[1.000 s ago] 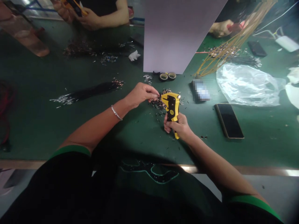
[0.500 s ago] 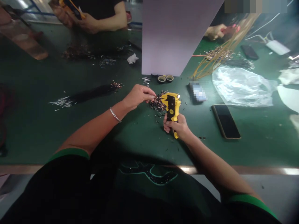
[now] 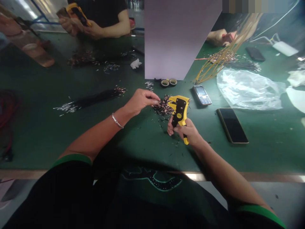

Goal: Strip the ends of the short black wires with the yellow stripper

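Observation:
My right hand (image 3: 187, 128) is wrapped round the handles of a yellow and black wire stripper (image 3: 180, 111), whose head points up and to the left. My left hand (image 3: 143, 100) is closed in a pinch just left of the stripper's jaws; whatever its fingertips hold is too small to make out. Between and below the fingertips and the jaws lies a pile of short dark wires (image 3: 163, 108) with bright copper-coloured ends. Farther left on the green table (image 3: 133, 143) rests a bundle of black wires (image 3: 95, 97), silvery at one end and coppery at the other.
A pale panel (image 3: 166, 41) stands ahead, with two tape rolls (image 3: 165, 83) at its foot. To the right are a keypad phone (image 3: 202, 94), a smartphone (image 3: 233, 125), a clear plastic bag (image 3: 250, 90) and yellow wires (image 3: 209, 68). Other people's hands (image 3: 92, 30) work across the table.
The stripper and my right hand have shifted slightly right, away from my left fingertips. My left hand stays in its pinch. The view has tilted a little.

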`<state>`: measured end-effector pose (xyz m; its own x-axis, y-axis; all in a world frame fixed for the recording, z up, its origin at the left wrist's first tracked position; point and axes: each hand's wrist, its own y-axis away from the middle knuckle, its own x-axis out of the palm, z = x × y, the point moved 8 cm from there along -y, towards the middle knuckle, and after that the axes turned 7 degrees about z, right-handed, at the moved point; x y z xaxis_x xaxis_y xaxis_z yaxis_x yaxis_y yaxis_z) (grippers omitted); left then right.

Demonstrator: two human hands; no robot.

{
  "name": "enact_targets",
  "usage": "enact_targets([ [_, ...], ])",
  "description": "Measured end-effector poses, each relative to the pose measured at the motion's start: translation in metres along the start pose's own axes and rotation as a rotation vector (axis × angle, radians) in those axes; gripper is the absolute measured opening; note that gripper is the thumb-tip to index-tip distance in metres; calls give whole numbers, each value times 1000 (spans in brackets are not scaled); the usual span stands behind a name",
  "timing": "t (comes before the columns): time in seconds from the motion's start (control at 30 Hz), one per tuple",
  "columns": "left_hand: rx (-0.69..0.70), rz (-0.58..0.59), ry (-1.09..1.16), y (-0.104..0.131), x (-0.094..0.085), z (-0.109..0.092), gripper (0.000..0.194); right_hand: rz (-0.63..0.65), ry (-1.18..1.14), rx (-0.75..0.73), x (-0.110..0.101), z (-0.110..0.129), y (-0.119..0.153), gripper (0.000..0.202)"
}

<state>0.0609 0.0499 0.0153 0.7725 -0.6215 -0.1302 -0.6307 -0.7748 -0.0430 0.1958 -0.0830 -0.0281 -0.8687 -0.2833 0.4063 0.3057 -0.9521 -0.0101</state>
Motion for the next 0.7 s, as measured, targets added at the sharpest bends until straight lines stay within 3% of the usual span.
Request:
enact_targets([
  [0.4, -35, 47, 113, 0, 9, 9, 13, 69, -30, 74, 10, -5, 0, 28],
  [0.7, -54, 85, 160, 0, 14, 11, 13, 124, -33, 46, 9, -9, 1, 27],
])
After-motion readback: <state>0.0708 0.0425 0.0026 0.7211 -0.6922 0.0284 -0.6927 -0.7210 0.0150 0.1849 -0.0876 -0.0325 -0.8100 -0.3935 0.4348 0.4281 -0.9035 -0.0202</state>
